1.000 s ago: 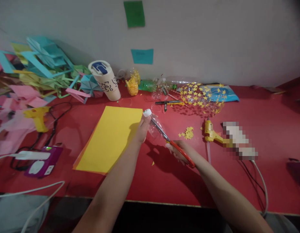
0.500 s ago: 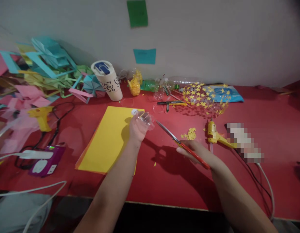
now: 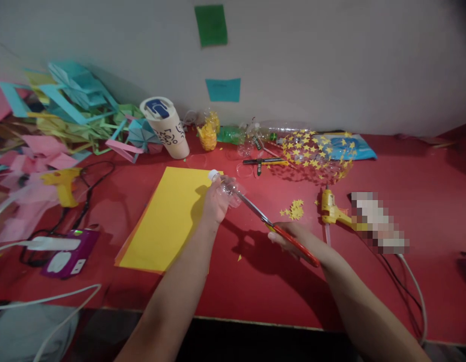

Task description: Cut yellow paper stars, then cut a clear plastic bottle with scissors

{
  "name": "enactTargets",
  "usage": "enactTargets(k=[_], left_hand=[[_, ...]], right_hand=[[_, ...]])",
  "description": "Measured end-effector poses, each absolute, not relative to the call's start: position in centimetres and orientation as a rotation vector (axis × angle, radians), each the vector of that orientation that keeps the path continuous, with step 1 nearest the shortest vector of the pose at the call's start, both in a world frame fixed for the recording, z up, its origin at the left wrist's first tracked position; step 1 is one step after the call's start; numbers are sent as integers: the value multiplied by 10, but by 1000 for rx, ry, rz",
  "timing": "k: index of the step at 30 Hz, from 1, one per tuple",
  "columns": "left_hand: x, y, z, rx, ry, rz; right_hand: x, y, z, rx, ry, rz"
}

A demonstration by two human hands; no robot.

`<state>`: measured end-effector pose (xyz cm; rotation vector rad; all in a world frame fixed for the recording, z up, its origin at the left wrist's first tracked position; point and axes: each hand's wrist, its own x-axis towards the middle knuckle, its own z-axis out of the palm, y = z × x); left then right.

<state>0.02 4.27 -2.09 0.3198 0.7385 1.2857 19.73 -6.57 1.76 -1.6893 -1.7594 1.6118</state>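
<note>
My left hand (image 3: 215, 202) is closed around a clear plastic bottle top (image 3: 233, 192) with a white cap (image 3: 213, 175), held above the table. In my right hand (image 3: 293, 236) is a pair of red-handled scissors (image 3: 289, 240), its blades pointing up and left. The blade tips reach the cut edge of the clear plastic; whether they grip it I cannot tell. Beneath my left hand and forearm lie yellow paper sheets (image 3: 161, 221). Small yellow paper stars (image 3: 295, 209) sit in a pile just beyond my right hand.
A yellow glue gun (image 3: 333, 208) stands to the right, another glue gun (image 3: 63, 183) at the left. Along the back are a white tumbler (image 3: 167, 128), a cutter knife (image 3: 265, 161) and a star-covered clear bottle piece (image 3: 315, 153). Folded paper shapes (image 3: 76, 90) fill the left; cables cross the table.
The scissors have moved left, bringing their tips from beside the bottle top onto its plastic. My left hand has tilted slightly, still holding the bottle top.
</note>
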Motion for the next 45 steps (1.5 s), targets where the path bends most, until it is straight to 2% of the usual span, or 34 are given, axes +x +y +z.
enactTargets(k=[21, 34, 45], left_hand=[[-1, 44, -25, 356, 735, 1284], [0, 39, -20, 474, 722, 1300], [-2, 41, -25, 514, 710, 1292]], right_hand=[[191, -63, 13, -1823, -1489, 1726], [198, -69, -4, -1667, -1663, 1675], [186, -67, 0, -1767, -1595, 1666]])
